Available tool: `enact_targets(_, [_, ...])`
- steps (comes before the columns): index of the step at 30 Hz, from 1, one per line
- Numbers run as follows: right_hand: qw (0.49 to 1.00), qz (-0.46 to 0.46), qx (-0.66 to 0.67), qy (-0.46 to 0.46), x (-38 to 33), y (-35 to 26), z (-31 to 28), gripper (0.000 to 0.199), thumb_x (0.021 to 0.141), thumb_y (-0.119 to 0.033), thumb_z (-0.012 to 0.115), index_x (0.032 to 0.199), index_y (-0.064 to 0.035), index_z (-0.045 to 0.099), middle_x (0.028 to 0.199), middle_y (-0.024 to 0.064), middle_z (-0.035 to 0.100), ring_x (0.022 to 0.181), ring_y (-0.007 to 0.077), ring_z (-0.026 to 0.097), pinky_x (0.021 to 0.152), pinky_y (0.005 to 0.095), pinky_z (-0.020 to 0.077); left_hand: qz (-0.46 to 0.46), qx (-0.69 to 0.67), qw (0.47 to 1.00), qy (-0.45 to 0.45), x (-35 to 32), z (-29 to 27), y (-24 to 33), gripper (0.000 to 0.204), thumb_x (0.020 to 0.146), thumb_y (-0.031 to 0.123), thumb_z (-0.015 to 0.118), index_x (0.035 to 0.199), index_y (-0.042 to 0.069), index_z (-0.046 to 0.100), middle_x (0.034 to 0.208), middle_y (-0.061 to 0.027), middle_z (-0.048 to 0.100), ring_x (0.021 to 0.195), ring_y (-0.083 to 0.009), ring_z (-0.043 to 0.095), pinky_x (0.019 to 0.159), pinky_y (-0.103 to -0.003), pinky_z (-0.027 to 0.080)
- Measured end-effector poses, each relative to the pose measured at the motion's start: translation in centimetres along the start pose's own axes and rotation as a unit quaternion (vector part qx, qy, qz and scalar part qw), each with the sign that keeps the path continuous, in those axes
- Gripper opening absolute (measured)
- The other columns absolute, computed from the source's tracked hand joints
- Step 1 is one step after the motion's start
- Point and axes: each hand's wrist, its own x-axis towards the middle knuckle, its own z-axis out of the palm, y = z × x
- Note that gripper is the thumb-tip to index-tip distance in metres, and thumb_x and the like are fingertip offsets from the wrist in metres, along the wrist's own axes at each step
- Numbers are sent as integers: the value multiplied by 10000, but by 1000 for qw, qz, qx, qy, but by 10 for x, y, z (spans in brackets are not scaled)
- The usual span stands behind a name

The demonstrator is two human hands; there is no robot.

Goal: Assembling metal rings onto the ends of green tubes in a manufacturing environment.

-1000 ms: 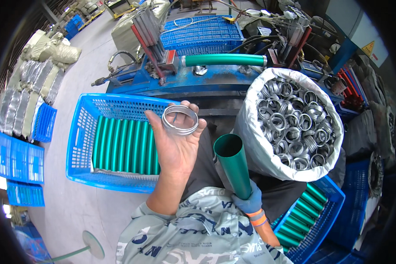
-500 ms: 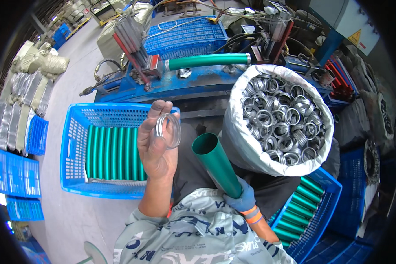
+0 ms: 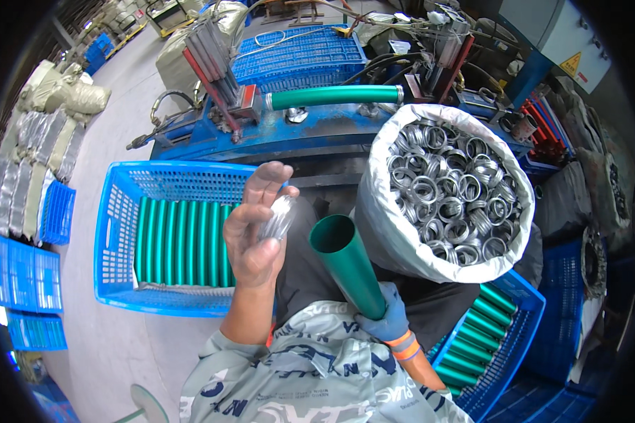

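Observation:
My bare left hand [image 3: 252, 240] is raised near the middle, its thumb and fingers closed on a silvery metal ring [image 3: 280, 217]. The ring is smeared by motion and seems tilted nearly edge-on. In a blue glove, my right hand [image 3: 386, 316] grips the lower end of a green tube [image 3: 351, 264]. The tube leans up and to the left, its open end facing up, and it stands apart from the ring. To the right of the tube, a white sack [image 3: 381, 190] with a rolled rim is heaped with loose metal rings [image 3: 448, 187].
A blue basket [image 3: 116, 299] at the left holds a row of green tubes; another blue basket [image 3: 525, 328] at the lower right holds more. Ahead, a blue machine bench [image 3: 212, 144] carries a green tube [image 3: 335, 97] with metal ends, lying between two upright cylinders.
My left hand has turned the ring from face-on to nearly edge-on, its fingers curling in more. The right hand and the green tube have hardly moved.

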Motion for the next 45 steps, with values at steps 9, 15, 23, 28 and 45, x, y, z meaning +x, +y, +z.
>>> enact_targets(9, [939,135,254,-187,8,-42,-33,773,895,-94,927,1578,43,591,1310,96,779,1153,158,716,1021,349,594,-146,-133,969,151,-14,-9,-42,487,1042,371,861,1402,51,790,1626,-267,625,1515,-402,618,1186,-490,591])
enact_targets(15, [848,187,427,-250,6,-40,-32,806,1006,-60,772,1730,46,435,1357,76,728,1235,154,665,1134,349,515,-124,-51,983,127,-18,-11,-42,418,1060,464,824,1074,46,837,1393,-194,699,1270,-320,682,1064,-454,592])
enact_targets(23, [840,187,389,-328,6,-34,-37,831,918,-12,887,1668,15,531,1303,-1,707,1152,94,626,1052,298,521,-261,-175,944,102,0,1,-27,422,1068,299,684,1350,0,777,1258,-217,704,1215,-371,716,1101,-520,595])
enact_targets(28, [789,272,396,-383,10,-30,-33,787,875,32,923,1600,-11,622,1180,-35,707,1045,62,619,907,267,538,-233,-179,955,47,-14,-21,-34,400,1063,294,693,1305,-4,807,1232,-202,693,1150,-341,712,1042,-495,613])
enact_targets(45, [572,262,660,-411,-11,17,1,1024,725,-194,1004,1627,47,585,1519,169,714,1369,253,660,1211,383,449,-209,-323,923,-10,0,-9,-55,325,974,315,836,1184,69,859,1153,-146,679,989,-296,705,929,-500,615])
